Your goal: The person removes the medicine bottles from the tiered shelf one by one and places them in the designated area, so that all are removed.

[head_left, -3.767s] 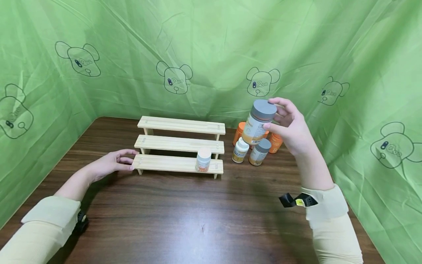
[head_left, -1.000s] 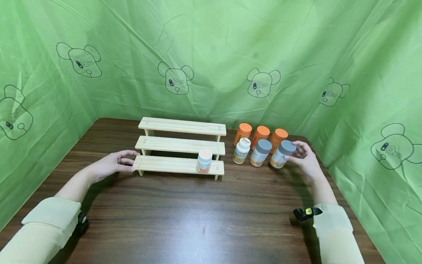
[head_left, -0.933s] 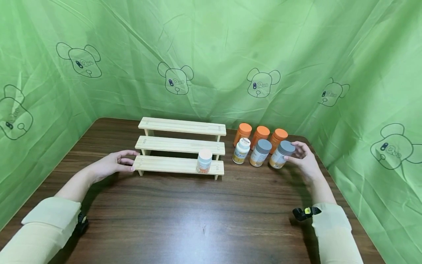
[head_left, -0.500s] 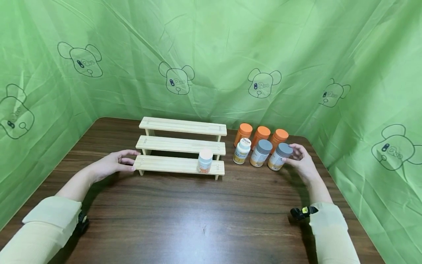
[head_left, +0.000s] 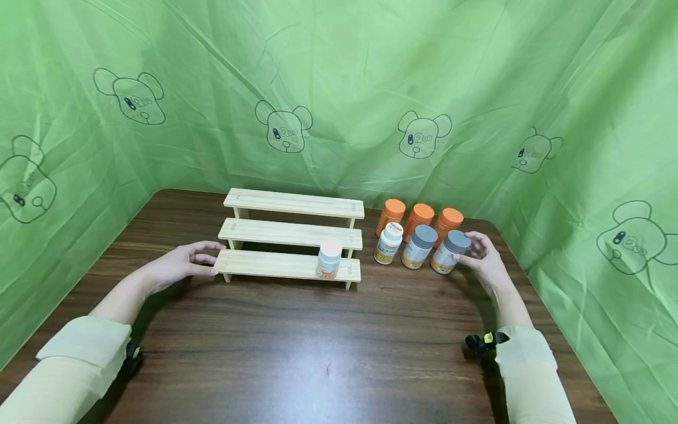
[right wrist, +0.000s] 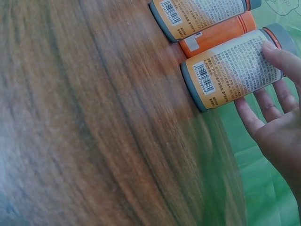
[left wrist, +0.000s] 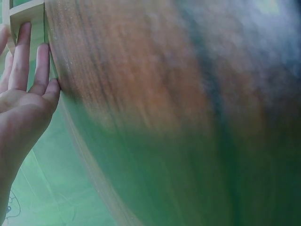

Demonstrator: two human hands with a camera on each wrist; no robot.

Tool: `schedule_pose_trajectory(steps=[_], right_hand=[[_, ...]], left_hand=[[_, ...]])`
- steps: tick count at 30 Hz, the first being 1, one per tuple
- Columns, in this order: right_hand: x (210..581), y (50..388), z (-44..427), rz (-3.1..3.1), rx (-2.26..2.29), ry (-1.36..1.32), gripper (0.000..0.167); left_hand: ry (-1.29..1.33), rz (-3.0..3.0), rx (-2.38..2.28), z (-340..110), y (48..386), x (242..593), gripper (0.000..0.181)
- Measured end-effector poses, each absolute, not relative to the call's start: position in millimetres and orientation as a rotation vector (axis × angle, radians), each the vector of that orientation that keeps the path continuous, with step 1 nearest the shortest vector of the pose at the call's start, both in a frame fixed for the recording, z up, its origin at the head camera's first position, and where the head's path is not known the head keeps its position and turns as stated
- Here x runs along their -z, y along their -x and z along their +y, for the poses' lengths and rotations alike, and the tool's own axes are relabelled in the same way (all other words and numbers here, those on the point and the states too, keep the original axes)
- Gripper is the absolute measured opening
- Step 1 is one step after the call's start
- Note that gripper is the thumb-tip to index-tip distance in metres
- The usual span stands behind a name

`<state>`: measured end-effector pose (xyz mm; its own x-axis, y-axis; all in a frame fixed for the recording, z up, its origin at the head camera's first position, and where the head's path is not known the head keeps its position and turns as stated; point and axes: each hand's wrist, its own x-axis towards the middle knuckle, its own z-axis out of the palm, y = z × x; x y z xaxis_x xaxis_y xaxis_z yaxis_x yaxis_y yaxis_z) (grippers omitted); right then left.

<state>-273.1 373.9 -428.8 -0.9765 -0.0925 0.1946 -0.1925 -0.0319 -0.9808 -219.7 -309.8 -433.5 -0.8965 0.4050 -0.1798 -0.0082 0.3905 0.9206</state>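
My right hand (head_left: 484,265) holds a grey-lidded supplement bottle (head_left: 445,256) upright on the table. Its thumb lies on the label side and its fingers reach round the far side, as the right wrist view shows. A second grey-lidded bottle (head_left: 416,250) stands just left of it, then a white bottle (head_left: 388,246). My left hand (head_left: 177,268) grips the left end of the lowest tier of a three-tier wooden display rack (head_left: 270,263), thumb at the front and fingers behind. On that tier's right end stands a small white bottle with a pale lid (head_left: 328,262).
Behind the front bottles stand three orange bottles (head_left: 393,212) in a row. The dark wooden table (head_left: 296,347) stretches toward the person. Green cloth (head_left: 349,76) printed with bear outlines hangs behind and at both sides.
My right hand has brought the grey-lidded bottle down from above the group onto the table at the row's right end, then slid it slightly left and nearer. The left hand stays on the rack.
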Motion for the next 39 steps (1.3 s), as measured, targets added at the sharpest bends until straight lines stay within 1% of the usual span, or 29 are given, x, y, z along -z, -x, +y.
schedule_pose_trajectory(steps=[12,16,20,24,31,39], right_hand=[[427.0,269.8,372.8,-2.191,-2.102,-0.302,0.055],[422.5,267.0,373.5,-2.25,-2.029,-0.308,0.061],[411.3,262.5,372.8,-2.392,-1.822,-0.359,0.067],[397.5,259.1,371.4,-2.51,-1.61,-0.369,0.068],[374.3,252.3,363.9,-2.371,-1.799,-0.406,0.068],[347.3,243.2,350.6,-2.363,-1.797,-0.399,0.066]], left_hand=[[-0.324,2.252,-1.533,-307.4,216.8,431.0,0.068],[-0.327,2.252,-1.535,-307.8,217.6,433.0,0.067],[-0.332,2.258,-1.529,-308.4,218.8,434.2,0.066],[-0.334,2.263,-1.527,-308.4,218.9,434.9,0.065],[-0.32,2.252,-1.532,-307.8,218.4,434.6,0.067],[-0.342,2.277,-1.509,-307.9,219.1,434.8,0.066]])
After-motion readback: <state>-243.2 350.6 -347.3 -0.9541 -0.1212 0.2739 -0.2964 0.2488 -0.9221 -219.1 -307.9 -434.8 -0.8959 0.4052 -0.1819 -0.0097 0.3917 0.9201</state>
